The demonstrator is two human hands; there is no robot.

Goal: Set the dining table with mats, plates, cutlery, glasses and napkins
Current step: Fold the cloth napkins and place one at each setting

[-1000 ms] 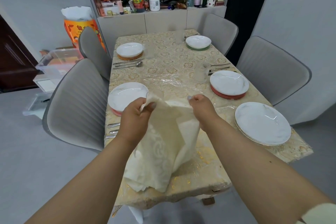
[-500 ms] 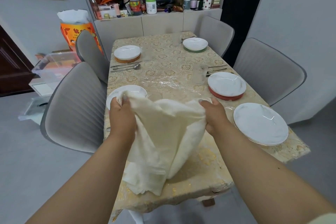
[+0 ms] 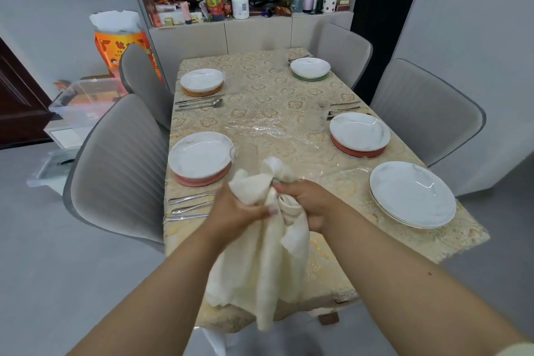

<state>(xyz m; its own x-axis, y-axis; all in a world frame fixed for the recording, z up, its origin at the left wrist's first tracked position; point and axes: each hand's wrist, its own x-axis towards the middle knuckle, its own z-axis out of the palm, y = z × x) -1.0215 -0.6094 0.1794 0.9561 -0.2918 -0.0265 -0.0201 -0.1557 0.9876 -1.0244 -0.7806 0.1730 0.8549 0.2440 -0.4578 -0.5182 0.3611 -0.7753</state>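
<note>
A cream cloth napkin [image 3: 260,263] hangs bunched over the near end of the table [image 3: 271,89]. My left hand [image 3: 234,211] and my right hand [image 3: 310,204] both grip its gathered top, close together. White plates sit on round mats at the near left [image 3: 200,154], far left [image 3: 201,80], far right [image 3: 310,66] and mid right [image 3: 359,130]. A stack of plates [image 3: 411,193] lies at the near right without a round mat. Cutlery [image 3: 190,206] lies beside the near-left plate. A clear glass [image 3: 318,117] stands by the mid-right plate.
Grey chairs flank the table, two on the left [image 3: 115,170] and two on the right [image 3: 424,113]. A sideboard [image 3: 248,35] crowded with bottles stands behind the far end. More cutlery [image 3: 199,102] lies at the far left, and clear storage bins [image 3: 83,101] sit on the floor.
My hands, spread apart holding the napkin wide, have come together, bunching its top into a gathered bundle. The view has dropped slightly.
</note>
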